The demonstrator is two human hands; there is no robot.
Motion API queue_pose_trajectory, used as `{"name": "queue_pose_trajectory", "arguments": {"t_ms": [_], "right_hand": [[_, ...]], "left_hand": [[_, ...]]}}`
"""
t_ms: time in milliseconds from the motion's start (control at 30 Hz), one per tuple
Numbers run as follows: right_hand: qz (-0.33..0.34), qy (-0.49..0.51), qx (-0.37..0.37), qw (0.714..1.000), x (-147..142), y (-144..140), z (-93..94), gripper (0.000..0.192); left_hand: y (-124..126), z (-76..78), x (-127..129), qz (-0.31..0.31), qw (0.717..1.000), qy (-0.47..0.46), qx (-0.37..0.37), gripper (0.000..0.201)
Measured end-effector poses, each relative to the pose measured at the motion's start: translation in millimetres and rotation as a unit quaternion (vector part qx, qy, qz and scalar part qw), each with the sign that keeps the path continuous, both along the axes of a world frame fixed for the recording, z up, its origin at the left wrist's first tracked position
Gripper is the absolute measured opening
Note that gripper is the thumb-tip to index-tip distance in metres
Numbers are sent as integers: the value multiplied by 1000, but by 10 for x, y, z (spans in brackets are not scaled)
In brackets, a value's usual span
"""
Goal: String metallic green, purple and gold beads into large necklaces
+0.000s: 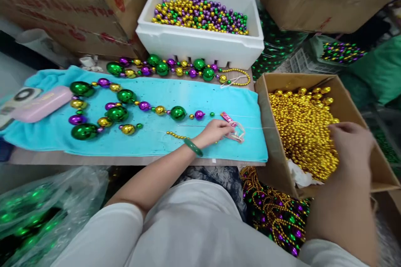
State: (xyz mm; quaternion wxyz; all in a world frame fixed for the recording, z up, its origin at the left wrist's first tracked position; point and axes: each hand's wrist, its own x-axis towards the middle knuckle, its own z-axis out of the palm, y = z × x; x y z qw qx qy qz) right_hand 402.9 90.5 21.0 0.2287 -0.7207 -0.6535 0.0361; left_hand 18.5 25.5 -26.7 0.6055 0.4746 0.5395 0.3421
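My left hand (216,132) rests on the turquoise cloth (188,91), fingers pinching a thin thread near a pink-tipped tool (227,118) and a clear plastic piece (238,133). A short run of small gold beads (177,135) lies just left of that hand. Along the thread lies a partly strung necklace (119,110) of big green, purple and gold balls. My right hand (351,146) reaches into the cardboard box (266,125) of gold beads (300,125), fingers curled down on the pile; what it grips is hidden.
A finished bead necklace (175,69) lies along the cloth's far edge. Behind it stands a white foam box (200,46) of mixed beads. A pink case (42,104) sits at left. Bead strands (272,212) pile by my knee; a plastic bag (37,208) lies lower left.
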Motion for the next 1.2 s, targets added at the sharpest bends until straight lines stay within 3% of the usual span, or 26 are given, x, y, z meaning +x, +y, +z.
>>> {"name": "queue_pose_trajectory", "arguments": {"t_ms": [33, 67, 100, 167, 200, 267, 367, 467, 600, 700, 800, 867, 933, 1033, 1200], "right_hand": [[-71, -57, -20, 996, -130, -47, 43, 12], [-100, -109, -2, 989, -312, -101, 83, 11], [-75, -127, 37, 988, -535, -159, 113, 20], [80, -33, 80, 993, -1042, -280, 131, 27], [167, 37, 61, 983, -1295, -336, 116, 29], [319, 127, -53, 938, -1729, -427, 51, 33], [364, 160, -189, 898, -2071, -464, -76, 29], [328, 170, -185, 911, -2036, -374, -163, 13], [251, 198, -123, 939, -1757, -224, -192, 16], [204, 111, -121, 965, -1639, -235, -176, 11], [211, 24, -60, 975, -1697, -357, -137, 18], [246, 52, -14, 968, -1811, -442, -123, 25], [295, 124, -40, 947, -1940, -491, -146, 29], [323, 197, -149, 914, -2069, -493, -247, 29], [281, 125, -189, 933, -2034, -471, -393, 18]], "left_hand": [[15, -11, -17, 7, 1000, -10, -20, 18], [32, -24, -25, 11, 999, -18, -37, 18], [50, -35, -24, 9, 998, -26, -49, 17], [78, -40, 2, -6, 998, -38, -58, 16], [86, -32, 23, -14, 998, -41, -55, 15], [91, 6, 64, -29, 997, -48, -46, 15], [86, 73, 83, -54, 997, -50, -27, 19], [93, 80, 26, -61, 997, -39, -15, 21], [110, -15, -65, -41, 996, -61, -40, 18], [103, -86, -70, -38, 994, -84, -62, 19], [92, -104, -36, -41, 994, -85, -58, 20], [92, -88, -9, -44, 995, -76, -47, 19], [95, -65, 23, -52, 996, -70, -34, 17], [86, -41, 84, -59, 996, -70, -14, 17], [-32, -35, 12, -58, 996, 24, 65, 19]]}}
